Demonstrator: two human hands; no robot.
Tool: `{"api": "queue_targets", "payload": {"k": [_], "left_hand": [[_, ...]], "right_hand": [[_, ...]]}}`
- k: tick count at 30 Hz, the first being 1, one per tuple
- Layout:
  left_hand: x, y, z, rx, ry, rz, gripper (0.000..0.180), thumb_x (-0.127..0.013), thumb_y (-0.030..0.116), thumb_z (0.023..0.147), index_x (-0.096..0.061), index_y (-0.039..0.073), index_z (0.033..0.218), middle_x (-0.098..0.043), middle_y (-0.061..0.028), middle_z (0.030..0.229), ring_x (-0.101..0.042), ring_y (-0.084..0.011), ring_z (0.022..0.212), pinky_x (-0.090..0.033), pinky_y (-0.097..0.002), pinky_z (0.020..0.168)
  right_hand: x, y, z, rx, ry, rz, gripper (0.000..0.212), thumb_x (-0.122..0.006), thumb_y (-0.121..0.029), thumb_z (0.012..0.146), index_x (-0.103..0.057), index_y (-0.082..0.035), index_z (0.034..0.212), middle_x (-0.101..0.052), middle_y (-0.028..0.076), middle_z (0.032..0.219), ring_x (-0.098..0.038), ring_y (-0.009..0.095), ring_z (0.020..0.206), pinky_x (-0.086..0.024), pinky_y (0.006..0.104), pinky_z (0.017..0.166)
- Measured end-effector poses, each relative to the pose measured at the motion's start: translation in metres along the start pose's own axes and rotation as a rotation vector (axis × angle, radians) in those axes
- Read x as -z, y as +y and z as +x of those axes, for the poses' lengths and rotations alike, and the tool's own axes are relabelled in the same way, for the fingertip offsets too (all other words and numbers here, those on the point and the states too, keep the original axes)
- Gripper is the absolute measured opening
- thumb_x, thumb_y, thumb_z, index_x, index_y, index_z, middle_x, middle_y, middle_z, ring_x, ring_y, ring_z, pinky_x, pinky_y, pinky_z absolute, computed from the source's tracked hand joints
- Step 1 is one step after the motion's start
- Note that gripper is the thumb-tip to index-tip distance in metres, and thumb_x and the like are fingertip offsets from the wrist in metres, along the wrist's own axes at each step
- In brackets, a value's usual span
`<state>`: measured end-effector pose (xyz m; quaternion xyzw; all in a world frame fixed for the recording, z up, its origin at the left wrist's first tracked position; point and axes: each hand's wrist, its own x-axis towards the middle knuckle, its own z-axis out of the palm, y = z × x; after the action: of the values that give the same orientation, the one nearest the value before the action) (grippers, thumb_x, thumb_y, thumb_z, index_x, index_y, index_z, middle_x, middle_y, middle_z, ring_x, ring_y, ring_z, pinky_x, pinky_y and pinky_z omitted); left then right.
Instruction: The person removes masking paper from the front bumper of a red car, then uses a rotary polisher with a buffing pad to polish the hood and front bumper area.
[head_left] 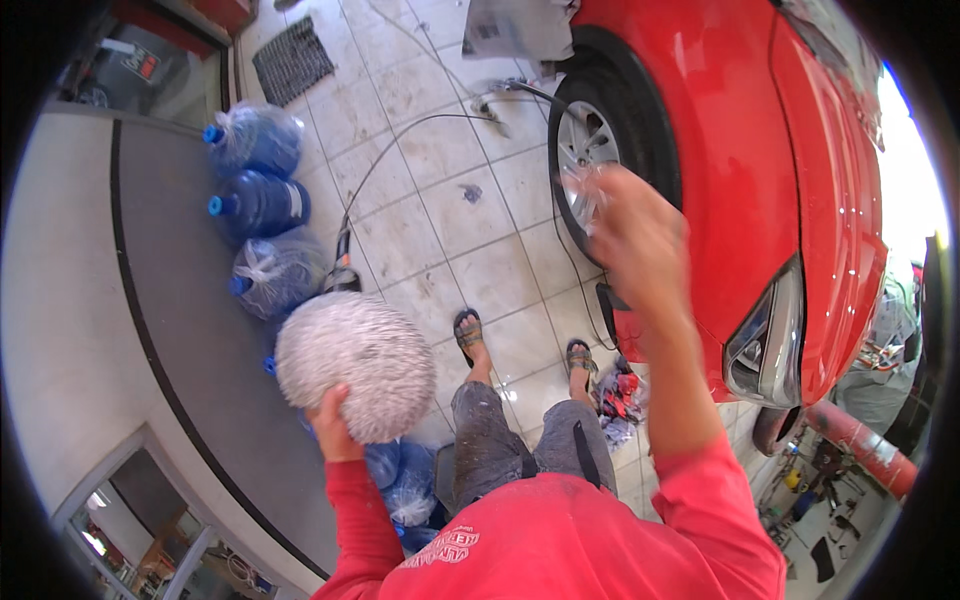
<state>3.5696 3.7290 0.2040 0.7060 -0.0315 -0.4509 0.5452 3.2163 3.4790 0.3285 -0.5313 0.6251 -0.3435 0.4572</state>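
Note:
My left hand point(335, 425) grips a round, shaggy, off-white wool polishing pad point(355, 365) by its near edge. The thumb lies over the fluffy face, and the other fingers are hidden behind it. Just past the pad's far edge shows part of a dark power tool point(343, 276) with a cord; whether the pad is fixed to it is hidden. My right hand point(635, 235) is raised in front of the red car's front wheel point(590, 140). Motion smears its fingers, so any small thing in them cannot be made out.
The red car point(740, 190) stands close on the right. Along the left wall are several blue water jugs point(262, 205), some wrapped in plastic. A black cord point(400, 133) crosses the tiled floor point(455, 215). Crumpled rags point(622, 400) lie by my right foot, and a dark mat point(291, 62) lies far left.

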Motion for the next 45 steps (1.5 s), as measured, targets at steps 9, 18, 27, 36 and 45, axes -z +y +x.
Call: {"api": "queue_targets", "payload": {"k": [9, 18, 27, 36, 45], "left_hand": [[0.017, 0.165, -0.084, -0.272, 0.135, -0.331, 0.066, -0.064, 0.029, 0.093, -0.048, -0.004, 0.148, -0.057, -0.022, 0.144, -0.059, -0.0377, 0.13, -0.05, -0.0507, 0.109], [-0.029, 0.227, -0.172, -0.287, -0.043, -0.223, 0.07, -0.063, 0.034, 0.09, -0.047, -0.002, 0.147, -0.055, -0.0221, 0.144, -0.058, -0.0373, 0.13, -0.051, -0.0505, 0.107], [-0.052, 0.256, -0.254, -0.249, -0.347, -0.11, 0.078, -0.063, 0.038, 0.087, -0.042, -0.002, 0.151, -0.052, -0.025, 0.147, -0.057, -0.0406, 0.131, -0.049, -0.0535, 0.11], [-0.057, 0.245, -0.324, -0.268, -0.639, 0.024, 0.087, -0.064, 0.046, 0.087, -0.037, 0.0, 0.156, -0.051, -0.026, 0.148, -0.055, -0.0421, 0.131, -0.047, -0.0556, 0.111], [-0.108, 0.265, -0.276, -0.588, -1.543, 0.348, 0.061, -0.057, 0.04, 0.106, -0.044, -0.001, 0.15, -0.059, -0.0255, 0.139, -0.065, -0.0377, 0.119, -0.058, -0.0444, 0.095]], "right_hand": [[-0.226, 0.081, 0.061, 0.316, -0.562, -0.557, 0.106, -0.074, -0.027, 0.089, -0.007, 0.005, 0.164, -0.013, 0.032, 0.171, -0.027, 0.051, 0.154, -0.032, 0.0559, 0.124], [-0.175, 0.135, -0.119, 0.625, -0.588, -0.432, 0.136, -0.094, -0.04, 0.068, -0.009, 0.003, 0.165, -0.009, 0.025, 0.174, -0.011, 0.042, 0.161, -0.019, 0.0527, 0.13], [-0.134, 0.059, -0.122, 0.866, -0.128, -0.158, 0.134, -0.092, -0.049, 0.063, -0.021, 0.003, 0.164, -0.024, 0.023, 0.171, -0.022, 0.04, 0.16, -0.02, 0.0565, 0.129], [-0.052, 0.032, -0.165, 1.125, -0.036, 0.025, 0.092, -0.091, -0.034, 0.058, -0.053, 0.0, 0.134, -0.065, 0.017, 0.121, -0.065, 0.039, 0.11, -0.054, 0.0462, 0.096], [0.05, 0.059, -0.301, 0.61, -0.164, 0.114, 0.084, -0.09, -0.036, 0.058, -0.058, -0.001, 0.128, -0.069, 0.021, 0.112, -0.067, 0.04, 0.105, -0.054, 0.0459, 0.092]]}}
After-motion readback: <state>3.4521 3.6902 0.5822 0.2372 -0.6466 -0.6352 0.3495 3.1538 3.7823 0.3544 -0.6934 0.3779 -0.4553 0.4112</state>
